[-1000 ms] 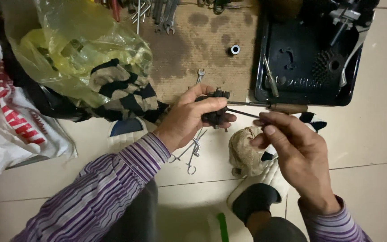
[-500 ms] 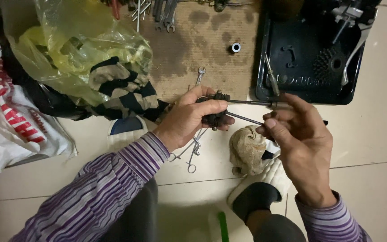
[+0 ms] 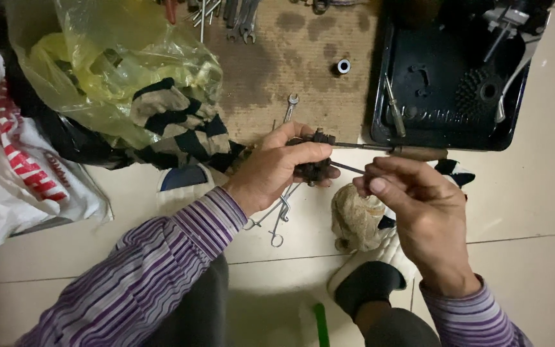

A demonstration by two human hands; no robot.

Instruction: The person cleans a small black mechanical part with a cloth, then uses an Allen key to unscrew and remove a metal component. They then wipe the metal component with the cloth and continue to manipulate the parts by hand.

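Observation:
My left hand (image 3: 277,168) grips a small dark, greasy mechanical part (image 3: 314,168) above the tiled floor. A screwdriver with a brown handle (image 3: 412,152) lies beside it, its shaft pointing into the part's top. My right hand (image 3: 419,215) pinches a thin metal rod (image 3: 348,168) between thumb and fingertips, its tip touching the part's right side. Both sleeves are purple-striped.
A dirty rag (image 3: 356,217) lies under my hands, with metal wire clips (image 3: 281,215) beside it. A black tray (image 3: 452,83) holds a cog, a screwdriver and other parts. Wrenches and a small socket (image 3: 342,65) lie on a brown mat (image 3: 303,58). Plastic bags (image 3: 97,71) and striped cloth sit left.
My right hand let go of the screwdriver handle, dropped lower and now pinches the thin rod. My left hand kept its grip on the part.

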